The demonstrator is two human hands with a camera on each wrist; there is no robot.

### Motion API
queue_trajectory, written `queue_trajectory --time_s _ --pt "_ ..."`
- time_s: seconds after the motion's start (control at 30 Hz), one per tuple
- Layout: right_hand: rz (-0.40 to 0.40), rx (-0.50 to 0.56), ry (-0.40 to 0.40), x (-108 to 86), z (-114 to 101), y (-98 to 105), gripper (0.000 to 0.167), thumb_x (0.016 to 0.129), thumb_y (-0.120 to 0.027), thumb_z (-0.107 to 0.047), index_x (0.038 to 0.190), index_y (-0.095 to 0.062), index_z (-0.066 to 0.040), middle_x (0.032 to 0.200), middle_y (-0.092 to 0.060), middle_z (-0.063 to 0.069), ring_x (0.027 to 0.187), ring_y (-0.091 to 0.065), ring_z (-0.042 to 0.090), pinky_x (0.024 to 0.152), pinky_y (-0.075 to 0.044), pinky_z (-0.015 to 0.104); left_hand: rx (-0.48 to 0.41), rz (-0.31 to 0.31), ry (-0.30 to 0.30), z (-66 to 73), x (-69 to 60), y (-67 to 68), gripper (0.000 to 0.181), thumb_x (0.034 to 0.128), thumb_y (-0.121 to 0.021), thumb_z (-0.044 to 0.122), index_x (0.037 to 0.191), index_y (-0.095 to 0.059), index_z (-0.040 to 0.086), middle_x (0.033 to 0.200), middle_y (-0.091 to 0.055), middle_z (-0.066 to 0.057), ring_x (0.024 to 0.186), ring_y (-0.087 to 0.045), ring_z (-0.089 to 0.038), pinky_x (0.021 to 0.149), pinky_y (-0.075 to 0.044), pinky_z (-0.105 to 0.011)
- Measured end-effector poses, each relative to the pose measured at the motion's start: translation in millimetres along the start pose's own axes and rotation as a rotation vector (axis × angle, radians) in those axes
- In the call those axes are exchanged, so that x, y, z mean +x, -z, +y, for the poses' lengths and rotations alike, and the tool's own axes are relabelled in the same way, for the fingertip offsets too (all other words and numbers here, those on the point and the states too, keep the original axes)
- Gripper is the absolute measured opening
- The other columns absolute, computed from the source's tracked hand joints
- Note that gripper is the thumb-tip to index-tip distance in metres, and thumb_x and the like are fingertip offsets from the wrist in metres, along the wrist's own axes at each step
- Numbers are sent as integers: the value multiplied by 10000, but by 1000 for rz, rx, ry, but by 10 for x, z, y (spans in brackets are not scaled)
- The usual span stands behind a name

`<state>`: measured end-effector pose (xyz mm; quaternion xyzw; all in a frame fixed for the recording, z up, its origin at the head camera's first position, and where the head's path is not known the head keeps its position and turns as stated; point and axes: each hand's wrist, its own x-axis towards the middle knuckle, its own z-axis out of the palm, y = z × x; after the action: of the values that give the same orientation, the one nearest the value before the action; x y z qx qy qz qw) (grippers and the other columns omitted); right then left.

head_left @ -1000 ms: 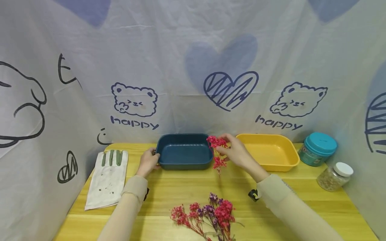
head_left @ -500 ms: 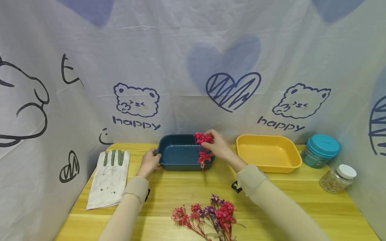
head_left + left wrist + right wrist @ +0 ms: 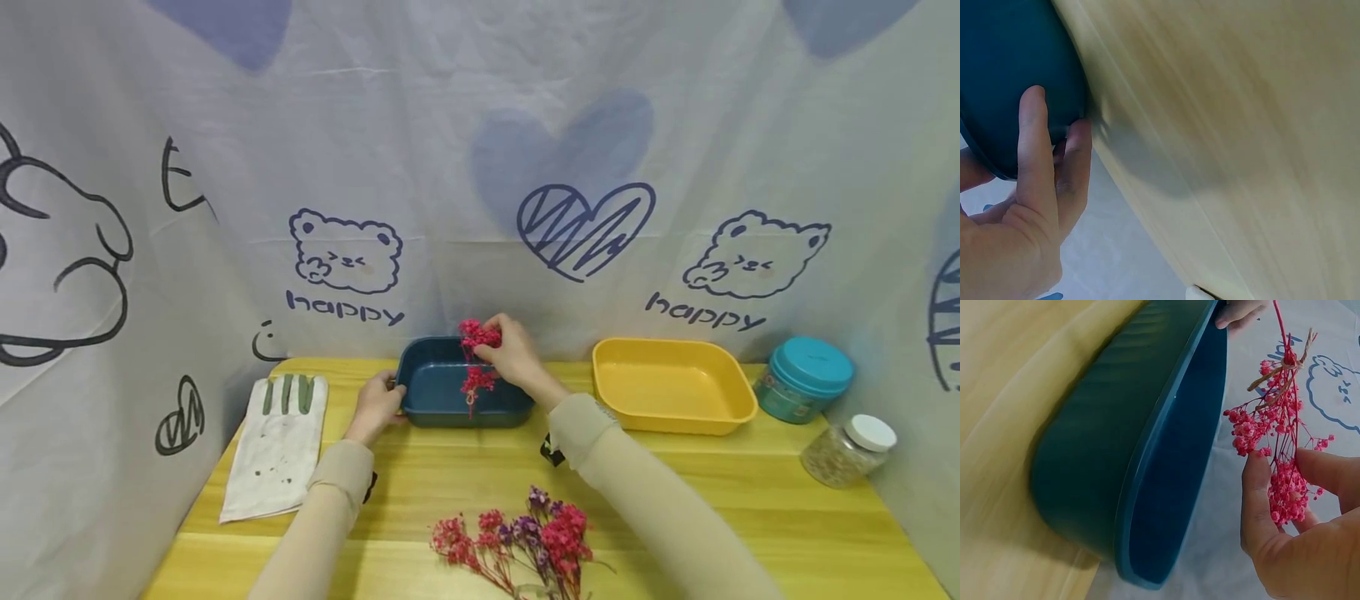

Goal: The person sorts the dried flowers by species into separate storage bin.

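Note:
My left hand grips the left end of a dark blue rectangular tray. In the left wrist view its fingers lie along the tray's outer wall, with the thumb over the rim. Above the tray, my right hand pinches a small bunch of pink dried flowers between thumb and fingers. Up close in the right wrist view, a twine bow ties the flower stems, and the bunch hangs apart from the tray wall.
More pink and purple dried flowers lie at the table's front. A yellow tray stands right of the blue one. Beyond it are a teal-lidded tub and a white-capped jar. A white glove lies at left.
My right hand has carried the pink flowers leftward, from beside the blue tray's right end to over its middle. The left hand keeps its grip on the tray.

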<state>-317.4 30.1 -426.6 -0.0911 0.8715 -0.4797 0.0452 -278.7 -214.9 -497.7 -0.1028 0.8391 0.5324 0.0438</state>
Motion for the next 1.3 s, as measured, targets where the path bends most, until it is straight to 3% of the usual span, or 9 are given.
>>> queue_trajectory --time_s 0.23,0.4,0.77,1.0,1.3 --pt "56 -59 20 133 -1 -123 355 1008 -726 -191 1303 -576 -64 1329 -589 189 1088 -632 305 868 -619 409 -4 7 -2 2 13 -19 444 1082 -456 70 1502 -488 -72 1426 -555 -337 1181 -676 -472 779 -684 -407" --pt "92 -107 30 225 -3 -243 318 1005 -731 -190 1257 -577 -72 1275 -592 174 1101 -564 298 967 -525 448 5 11 -7 12 -2 -16 441 1083 -469 77 1495 -495 -77 1437 -551 -345 1193 -669 -486 798 -683 -430" --pt "124 -104 15 337 -13 -571 274 1007 -726 -181 1203 -554 -97 1233 -561 162 1020 -556 308 917 -486 463 8 20 -7 31 -24 -11 457 1076 -459 72 1510 -489 -68 1428 -566 -342 1161 -684 -486 773 -682 -438" --pt "161 -87 2 354 -20 -645 241 1020 -709 -183 1181 -548 -105 1215 -551 156 967 -549 304 888 -477 450 7 6 -13 17 -14 -25 459 1084 -442 70 1521 -474 -68 1428 -564 -353 1168 -684 -480 774 -681 -430" --pt "45 -130 30 355 21 -757 234 1017 -710 -169 1174 -557 -87 1185 -554 167 953 -490 274 819 -401 401 7 6 -2 10 -11 -10 456 1091 -445 84 1525 -476 -52 1455 -558 -342 1214 -668 -478 794 -680 -436"
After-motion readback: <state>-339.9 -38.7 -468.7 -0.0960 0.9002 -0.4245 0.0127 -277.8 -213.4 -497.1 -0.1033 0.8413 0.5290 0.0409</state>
